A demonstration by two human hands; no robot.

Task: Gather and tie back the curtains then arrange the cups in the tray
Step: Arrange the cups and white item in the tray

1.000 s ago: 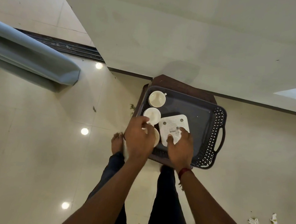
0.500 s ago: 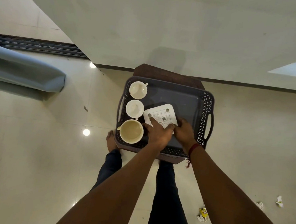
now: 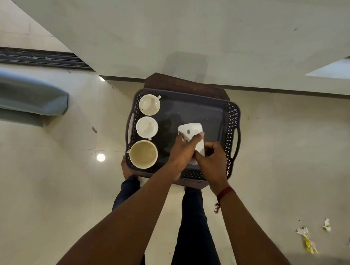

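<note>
A dark plastic tray with lattice sides rests on a small brown stool. Three cups stand in a column along its left side: a white cup at the back, a second white cup in the middle, and a larger cream cup in front. My left hand and my right hand both grip a white flat object with holes, tilted up off the tray floor. A grey-blue curtain hangs at the left.
A pale wall runs behind the stool. A dark door track lies at the left. Crumpled paper scraps litter the tiled floor at the right. My legs and a bare foot stand just in front of the stool.
My left hand let go of the large cream cup, now standing in the tray, and moved right to the white object. Both hands have tilted that object up on edge.
</note>
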